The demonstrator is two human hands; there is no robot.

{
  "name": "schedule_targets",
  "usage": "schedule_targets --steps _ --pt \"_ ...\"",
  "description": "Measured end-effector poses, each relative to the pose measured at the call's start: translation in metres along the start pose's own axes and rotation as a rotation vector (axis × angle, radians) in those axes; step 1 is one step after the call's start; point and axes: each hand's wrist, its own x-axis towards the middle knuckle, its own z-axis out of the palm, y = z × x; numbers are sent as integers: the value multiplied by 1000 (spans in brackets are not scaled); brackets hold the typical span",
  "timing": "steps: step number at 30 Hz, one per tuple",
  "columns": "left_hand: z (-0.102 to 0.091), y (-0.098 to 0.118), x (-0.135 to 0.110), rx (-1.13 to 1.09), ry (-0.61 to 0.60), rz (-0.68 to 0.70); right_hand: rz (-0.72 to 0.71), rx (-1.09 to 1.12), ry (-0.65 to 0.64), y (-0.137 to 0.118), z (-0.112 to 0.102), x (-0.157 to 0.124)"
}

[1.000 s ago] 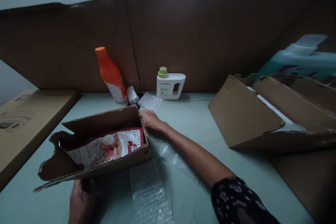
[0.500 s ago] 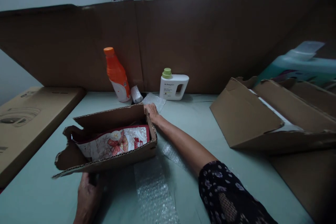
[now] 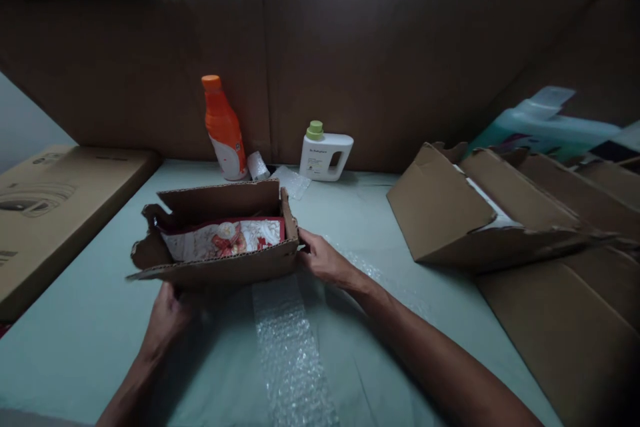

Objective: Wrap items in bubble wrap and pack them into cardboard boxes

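Observation:
An open cardboard box with torn, ragged edges is held just above the table between my two hands. Inside it lies a red and white printed packet. My left hand grips the box from below near its left end, with the fingertips hidden under it. At the right end, my right hand is closed on the lower corner. Beneath the box, a strip of bubble wrap runs towards me across the table.
Along the cardboard wall stand an orange bottle and a white jug, with bubble wrap pieces between them. Open cartons and a teal bottle occupy the right. A flat carton lies left on the table.
My right hand has moved from the box's far right corner to its near right side. The box has turned slightly and shifted away from me. The whole view has shifted a little.

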Motion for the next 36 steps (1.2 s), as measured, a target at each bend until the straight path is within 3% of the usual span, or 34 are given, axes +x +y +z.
schedule_targets --steps 3,8,11,15,21,24,27,31,36 --pt "22 33 14 -139 -131 34 72 72 119 4 -17 -5" --pt "82 84 43 -290 -289 173 147 141 402 22 -68 -7" --pt "107 97 60 -328 -323 239 146 141 464 32 -86 -10" --pt "118 98 78 -326 -300 252 116 128 501 44 -91 -4" --pt "120 97 89 -347 -260 264 72 139 461 53 -89 8" --pt "115 96 84 -388 -308 263 124 -48 465 50 -91 -10" --pt "98 85 65 -352 -321 203 206 -289 529 43 -99 -50" --pt "61 51 24 -179 -288 140 315 -499 633 39 -105 -110" --pt "31 25 -20 47 -323 253 410 -745 602 45 -79 -139"
